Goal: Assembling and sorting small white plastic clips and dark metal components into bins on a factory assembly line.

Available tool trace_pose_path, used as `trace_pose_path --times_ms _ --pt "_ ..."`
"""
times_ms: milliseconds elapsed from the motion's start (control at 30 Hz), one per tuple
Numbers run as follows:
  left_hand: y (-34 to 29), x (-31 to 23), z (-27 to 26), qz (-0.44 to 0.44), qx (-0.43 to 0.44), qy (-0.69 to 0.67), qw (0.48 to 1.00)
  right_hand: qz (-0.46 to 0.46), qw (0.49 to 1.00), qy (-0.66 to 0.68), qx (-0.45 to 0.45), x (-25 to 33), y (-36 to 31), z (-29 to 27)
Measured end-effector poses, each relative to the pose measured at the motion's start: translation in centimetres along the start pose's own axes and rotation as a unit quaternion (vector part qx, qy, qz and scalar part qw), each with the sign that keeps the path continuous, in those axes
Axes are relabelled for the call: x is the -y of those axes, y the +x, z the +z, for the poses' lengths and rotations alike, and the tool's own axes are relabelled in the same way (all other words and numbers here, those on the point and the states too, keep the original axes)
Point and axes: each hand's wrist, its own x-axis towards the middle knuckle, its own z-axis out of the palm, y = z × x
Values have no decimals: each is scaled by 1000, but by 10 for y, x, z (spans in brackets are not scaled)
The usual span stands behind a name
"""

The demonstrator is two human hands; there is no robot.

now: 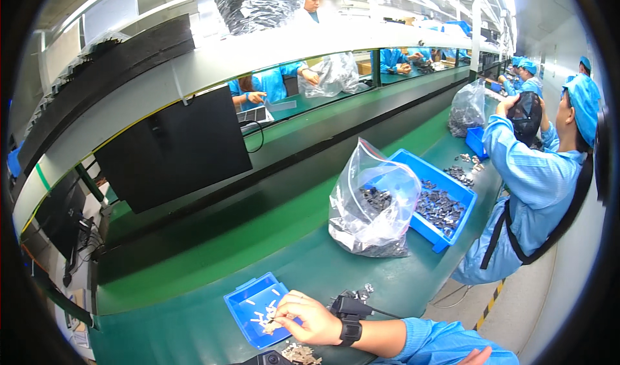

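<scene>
My right hand [310, 320] reaches in from the lower right over a small blue tray [236, 305]. Its thumb and fingers are pinched together at a group of small pale strips [266, 316] in the tray. Whether a strip is between the fingertips is hard to make out. A black strap [351, 331] circles this wrist, with a black device [352, 305] beside it. Below the tray lies a loose pile of similar pale pieces [301, 354]. Another black device [270, 358] shows at the lower edge. My left hand cannot be made out.
A clear plastic bag [371, 220] of dark parts stands against a large blue tray [438, 243] of small dark parts. On the right, a seated co-worker [533, 171] in blue holds a dark bag. A black panel [171, 149] hangs at left. Part of a hand [476, 357] shows lower right.
</scene>
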Motion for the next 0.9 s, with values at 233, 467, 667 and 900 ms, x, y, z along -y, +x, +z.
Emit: trace_pose_path --times_ms 233,467,667,900 --pt "-8 -12 -9 -38 32 40 998 20 1000 1 0 4 0 1" --pt "-9 -15 -12 -51 50 69 995 19 1000 -4 -1 5 1 -2" --pt "-10 -18 -11 -62 61 86 992 17 1000 3 -8 3 -1 0" --pt "-13 -22 -13 -71 69 98 990 13 1000 4 2 3 -2 1"
